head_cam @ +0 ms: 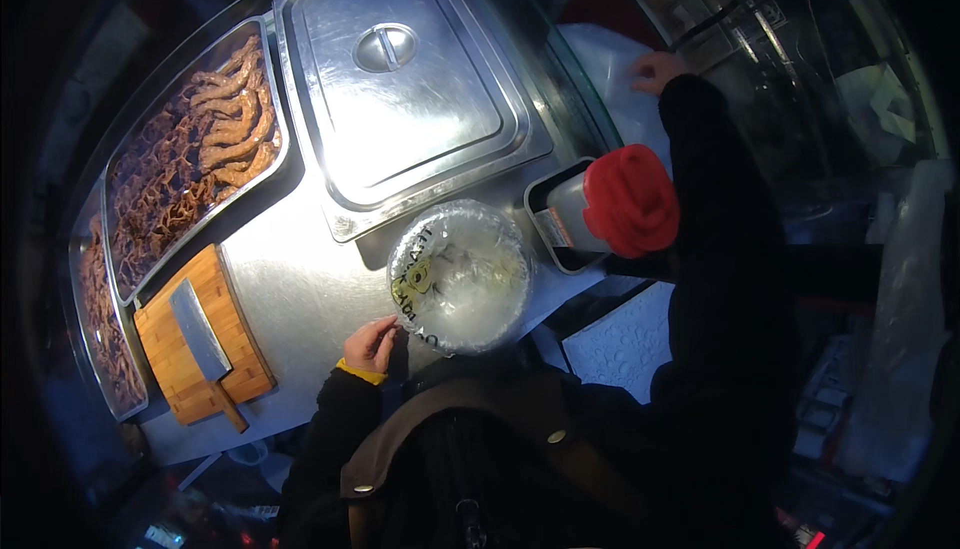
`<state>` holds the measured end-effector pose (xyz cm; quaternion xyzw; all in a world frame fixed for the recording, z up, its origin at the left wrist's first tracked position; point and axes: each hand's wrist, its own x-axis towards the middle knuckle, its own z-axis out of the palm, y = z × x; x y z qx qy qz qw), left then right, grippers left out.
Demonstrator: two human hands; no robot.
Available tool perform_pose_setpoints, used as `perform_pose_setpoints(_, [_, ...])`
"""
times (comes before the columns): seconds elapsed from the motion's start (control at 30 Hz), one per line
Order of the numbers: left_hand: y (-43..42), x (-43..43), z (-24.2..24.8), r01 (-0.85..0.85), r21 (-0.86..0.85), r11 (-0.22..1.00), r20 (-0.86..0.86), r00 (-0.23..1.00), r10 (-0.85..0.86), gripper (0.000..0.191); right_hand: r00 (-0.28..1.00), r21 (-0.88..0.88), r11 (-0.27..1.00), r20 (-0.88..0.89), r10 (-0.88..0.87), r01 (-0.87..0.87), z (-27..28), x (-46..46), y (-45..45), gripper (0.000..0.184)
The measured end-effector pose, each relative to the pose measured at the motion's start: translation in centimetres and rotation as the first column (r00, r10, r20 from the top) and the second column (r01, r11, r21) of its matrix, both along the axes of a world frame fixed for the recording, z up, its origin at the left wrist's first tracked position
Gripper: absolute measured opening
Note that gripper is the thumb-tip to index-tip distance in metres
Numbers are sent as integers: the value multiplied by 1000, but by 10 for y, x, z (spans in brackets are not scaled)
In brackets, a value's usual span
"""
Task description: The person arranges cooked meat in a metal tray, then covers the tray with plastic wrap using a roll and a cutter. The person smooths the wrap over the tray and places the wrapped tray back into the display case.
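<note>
In front of me a round bowl in a clear plastic bag (480,279) stands on the steel counter; the bag bears dark writing and a yellow print. My left hand (369,346) is at its left rim, thumb and forefinger drawn together on the edge of the plastic. Out to the far right, my right hand (660,72) reaches to a stack of white plastic bags (611,98) beyond a glass edge. Its fingers are bent against the bags, and whether they grip one cannot be made out. A red-lidded plastic container (630,200) sits in a black tray (559,252) below that arm.
A large steel pan lid (420,98) covers a pan behind the bowl. Browned meat pieces (232,113) fill an open tray at the left, with another tray (112,324) beside it. A cleaver (199,327) lies on a wooden cutting board (247,354), its handle past the board's edge.
</note>
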<state>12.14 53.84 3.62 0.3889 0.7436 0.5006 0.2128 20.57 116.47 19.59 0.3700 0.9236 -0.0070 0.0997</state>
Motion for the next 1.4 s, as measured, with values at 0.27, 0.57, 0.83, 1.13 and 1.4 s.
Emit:
perform_pose_setpoints(0.27, [-7,-11,1,-29,-24,999,14,999,29,22,781,-583,807,-459,-422,94,-16,-5,-36,25])
perform_pose_setpoints(0.57, [-5,-9,-2,-32,9,999,37,999,31,21,904,-497,866,-342,-258,59,-27,-52,-60,25])
perform_pose_setpoints(0.83, [-2,-10,-4,-50,-16,999,67,996,51,20,921,-454,889,-321,-223,57,-28,-63,-60,26])
perform_pose_setpoints(1.13, [-2,-7,-4,-54,-60,997,71,996,58,18,930,-401,915,-322,-175,33,-25,-73,-58,27])
perform_pose_setpoints(1.4, [2,-8,-3,-63,-144,988,189,978,90,17,932,-331,944,-337,-136,18,-19,-69,-48,28])
